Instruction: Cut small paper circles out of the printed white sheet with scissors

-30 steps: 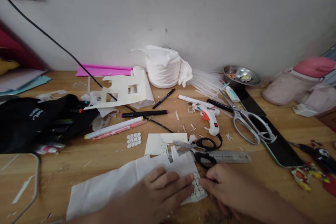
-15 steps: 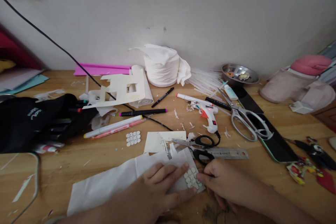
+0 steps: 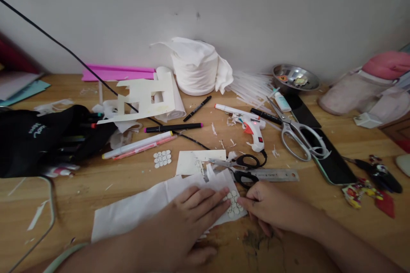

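Note:
My left hand (image 3: pixel 195 213) lies flat with its fingers spread on a sheet of white paper (image 3: pixel 128 209). Its fingertips reach a patch of small white round discs (image 3: pixel 235 207) at the paper's right end. My right hand (image 3: pixel 269 204) is closed at the right edge of this patch, thumb and forefinger close together against the discs. Whatever it may pinch there is hidden. Just beyond the paper lie small black-handled scissors (image 3: pixel 248 161) and a metal ruler (image 3: pixel 278 175). Another patch of round discs (image 3: pixel 162 159) rests farther left.
A white glue gun (image 3: pixel 256 134), big silver scissors (image 3: pixel 296 136) and a phone (image 3: pixel 336 166) lie to the right. Several markers (image 3: pixel 173 128) and a black pen case (image 3: pixel 41 140) are on the left. Behind stand a white tissue roll (image 3: pixel 195 72) and a metal bowl (image 3: pixel 296 81).
My left thumb has drawn back from below the discs toward me, while the fingers stay on the paper. My right hand keeps its place at the discs. The view has tilted down slightly.

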A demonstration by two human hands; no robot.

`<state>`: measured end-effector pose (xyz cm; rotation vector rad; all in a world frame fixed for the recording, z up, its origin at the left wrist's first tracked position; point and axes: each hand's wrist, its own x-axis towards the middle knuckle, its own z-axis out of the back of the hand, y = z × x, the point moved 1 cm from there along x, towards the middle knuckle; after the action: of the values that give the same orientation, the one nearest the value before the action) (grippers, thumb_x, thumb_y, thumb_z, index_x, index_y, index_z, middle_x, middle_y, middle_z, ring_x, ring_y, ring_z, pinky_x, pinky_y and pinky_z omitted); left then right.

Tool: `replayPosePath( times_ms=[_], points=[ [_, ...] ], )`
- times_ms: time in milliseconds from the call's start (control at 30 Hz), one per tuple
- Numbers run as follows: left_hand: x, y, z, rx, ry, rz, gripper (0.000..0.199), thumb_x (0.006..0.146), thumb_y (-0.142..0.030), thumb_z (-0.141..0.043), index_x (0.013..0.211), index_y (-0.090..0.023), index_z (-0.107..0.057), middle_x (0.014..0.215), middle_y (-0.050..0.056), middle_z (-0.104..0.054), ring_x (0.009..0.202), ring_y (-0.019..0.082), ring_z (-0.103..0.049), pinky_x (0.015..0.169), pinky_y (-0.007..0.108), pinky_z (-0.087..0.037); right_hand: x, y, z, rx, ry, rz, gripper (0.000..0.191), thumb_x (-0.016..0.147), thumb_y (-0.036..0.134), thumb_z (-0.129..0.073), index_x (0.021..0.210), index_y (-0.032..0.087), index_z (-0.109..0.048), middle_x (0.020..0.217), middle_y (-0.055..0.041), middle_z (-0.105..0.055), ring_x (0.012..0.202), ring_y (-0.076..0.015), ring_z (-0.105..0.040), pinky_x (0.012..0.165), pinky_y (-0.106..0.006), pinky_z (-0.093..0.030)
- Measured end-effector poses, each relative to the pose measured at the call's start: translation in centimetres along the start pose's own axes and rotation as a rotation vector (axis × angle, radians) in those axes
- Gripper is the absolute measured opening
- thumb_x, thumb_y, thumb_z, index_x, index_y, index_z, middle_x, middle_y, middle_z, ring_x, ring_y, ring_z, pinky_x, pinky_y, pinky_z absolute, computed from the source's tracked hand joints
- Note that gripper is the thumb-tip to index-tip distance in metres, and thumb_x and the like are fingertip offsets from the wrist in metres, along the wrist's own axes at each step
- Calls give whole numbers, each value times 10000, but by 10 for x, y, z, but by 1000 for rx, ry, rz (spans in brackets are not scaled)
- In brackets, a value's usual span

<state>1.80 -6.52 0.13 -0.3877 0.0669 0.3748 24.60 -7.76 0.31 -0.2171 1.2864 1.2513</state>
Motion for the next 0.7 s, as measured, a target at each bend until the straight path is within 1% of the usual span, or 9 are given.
replayPosePath(
  times_ms=[67, 167, 200, 267, 333, 367, 533, 700],
  points=[
    [0, -1, 1, 8, 1, 4, 702, 862, -440, -429, 1420, -174, -97, 1464, 63, -215, 1285, 226, -295, 1056, 387, -216, -3, 1, 0, -29, -21, -13, 447, 870, 476, -320, 637, 157, -530, 438, 16, -538, 276, -63, -395, 286, -158, -283],
    [-1, 0, 2, 17, -15, -4, 711, 857, -401, -446, 1415, -118, -109, 1443, 97, -272, 1277, 225, -305, 1059, 382, -209, -7, 6, -1, -91, -70, 7, 490, 876, 472, -306, 591, 149, -540, 454, -7, -560, 319, -58, -411, 324, -149, -274],
    [-1, 0, 2, 14, -20, -18, 700, 854, -381, -458, 1414, -125, -126, 1444, 99, -271, 1275, 233, -307, 1056, 388, -214, -8, 8, -2, -111, -87, 17, 505, 878, 467, -305, 565, 146, -538, 459, -15, -569, 336, -58, -422, 341, -148, -277],
    [-2, 1, 2, 3, -30, -44, 658, 846, -335, -484, 1409, -189, -175, 1458, 82, -234, 1273, 254, -314, 1040, 411, -236, -9, 10, -2, -149, -115, 27, 530, 881, 458, -304, 523, 143, -536, 462, -28, -581, 356, -62, -441, 367, -154, -282],
    [-3, 2, 1, -7, -31, -49, 619, 841, -308, -495, 1394, -256, -220, 1472, 55, -191, 1272, 266, -320, 1023, 429, -257, -8, 10, -3, -167, -129, 34, 540, 884, 457, -302, 519, 143, -547, 454, -29, -582, 356, -68, -448, 376, -166, -277],
    [-3, 2, 1, -11, -27, -45, 610, 841, -308, -493, 1389, -269, -231, 1475, 47, -178, 1272, 266, -321, 1020, 433, -261, -8, 8, -4, -169, -130, 39, 543, 885, 461, -302, 521, 144, -551, 450, -28, -581, 355, -70, -450, 377, -171, -273],
    [-4, 1, -1, -12, -2, -34, 637, 848, -334, -463, 1406, -244, -169, 1477, 19, -158, 1281, 229, -313, 1047, 409, -219, -7, 4, -4, -145, -109, 58, 541, 889, 469, -290, 544, 147, -555, 460, -27, -596, 361, -72, -468, 379, -170, -276],
    [-5, 0, -1, -17, -30, -27, 679, 847, -331, -460, 1417, -193, -118, 1470, 21, -186, 1278, 211, -318, 1067, 371, -194, -9, 9, -1, -135, -84, 42, 531, 877, 469, -322, 539, 142, -568, 457, -18, -589, 362, -64, -459, 372, -162, -281]
  ],
)
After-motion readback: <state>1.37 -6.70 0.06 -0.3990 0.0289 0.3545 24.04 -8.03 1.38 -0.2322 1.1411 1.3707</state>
